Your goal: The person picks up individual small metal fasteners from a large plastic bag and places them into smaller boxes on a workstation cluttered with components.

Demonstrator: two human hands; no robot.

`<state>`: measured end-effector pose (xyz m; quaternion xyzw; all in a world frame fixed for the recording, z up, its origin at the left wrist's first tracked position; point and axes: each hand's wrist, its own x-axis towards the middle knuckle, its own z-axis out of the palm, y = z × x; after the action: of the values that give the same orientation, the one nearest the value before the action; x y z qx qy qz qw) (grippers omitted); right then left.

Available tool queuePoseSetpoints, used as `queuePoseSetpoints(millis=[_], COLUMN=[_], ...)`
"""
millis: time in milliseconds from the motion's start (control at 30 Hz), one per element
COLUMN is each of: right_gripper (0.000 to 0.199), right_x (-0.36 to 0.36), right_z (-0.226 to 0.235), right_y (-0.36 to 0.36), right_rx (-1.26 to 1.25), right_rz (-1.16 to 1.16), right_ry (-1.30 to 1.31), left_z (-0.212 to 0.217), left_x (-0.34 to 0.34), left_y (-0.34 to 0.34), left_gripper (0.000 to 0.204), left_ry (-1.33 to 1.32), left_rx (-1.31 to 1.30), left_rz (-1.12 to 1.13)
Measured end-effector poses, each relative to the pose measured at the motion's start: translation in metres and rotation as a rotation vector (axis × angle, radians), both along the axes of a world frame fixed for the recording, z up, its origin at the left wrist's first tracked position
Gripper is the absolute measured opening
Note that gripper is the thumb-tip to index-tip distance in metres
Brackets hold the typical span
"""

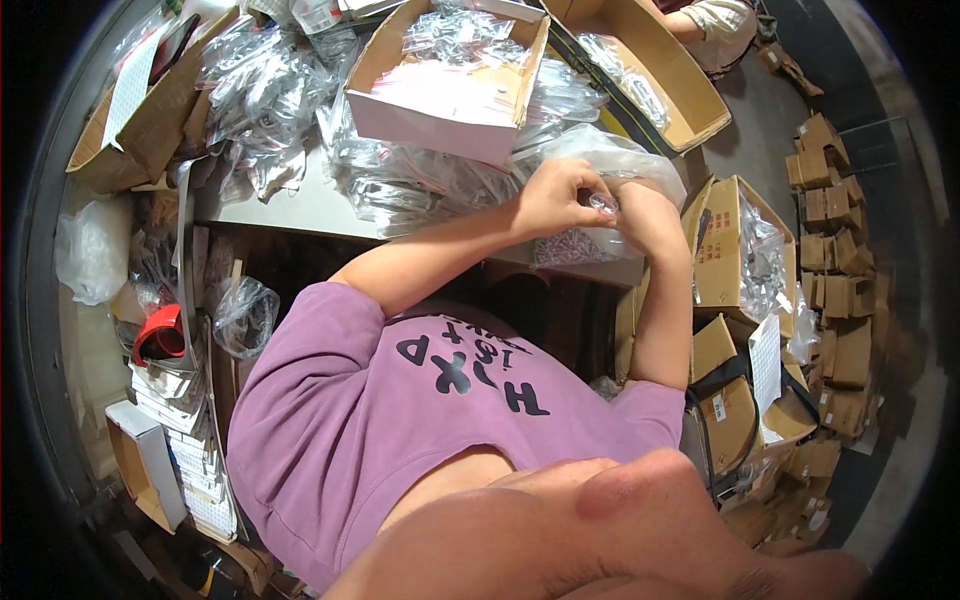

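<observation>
My left hand (562, 196) is closed in a pinch on a small clear plastic piece (602, 203), too small to make out fully. Close beside it on the right is my right hand (648, 214), bent inward, its fingertips mostly hidden. Behind both hands spreads a large clear plastic bag (656, 172). Just below them, at the table's near edge, lies a heap of small metallic pieces (572, 248), perhaps screws, in clear plastic.
A white carton (430, 128) holding small zip bags stands on piled filled bags (400, 185). An open brown box (690, 110) sits at the far right; beyond it a co-worker's sleeve (722, 28) shows. Another carton of bags (720, 250) stands right. Stacked boxes (835, 260) line the floor.
</observation>
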<state>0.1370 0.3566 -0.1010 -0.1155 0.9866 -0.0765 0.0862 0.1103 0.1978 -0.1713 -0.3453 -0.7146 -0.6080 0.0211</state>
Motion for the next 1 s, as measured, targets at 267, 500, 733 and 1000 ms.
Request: queuePoseSetpoints(millis=[267, 500, 733, 1000], right_gripper=[0.017, 0.021, 0.026, 0.017], right_x=[-0.009, -0.006, -0.009, -0.011], right_z=[-0.007, -0.004, -0.017, -0.022], right_y=[0.003, 0.001, 0.007, 0.006], right_rx=[0.016, -0.146, -0.193, -0.153], right_rz=[0.046, 0.017, 0.025, 0.122], right_ry=[0.016, -0.015, -0.026, 0.087], left_z=[0.0, 0.002, 0.0, -0.001], left_x=[0.003, 0.002, 0.002, 0.001], left_y=[0.001, 0.002, 0.003, 0.001], left_gripper=[0.028, 0.027, 0.028, 0.03], left_ry=[-0.059, -0.081, -0.126, -0.08], left_rx=[0.027, 0.011, 0.022, 0.001], left_rz=[-0.008, -0.018, -0.038, -0.009])
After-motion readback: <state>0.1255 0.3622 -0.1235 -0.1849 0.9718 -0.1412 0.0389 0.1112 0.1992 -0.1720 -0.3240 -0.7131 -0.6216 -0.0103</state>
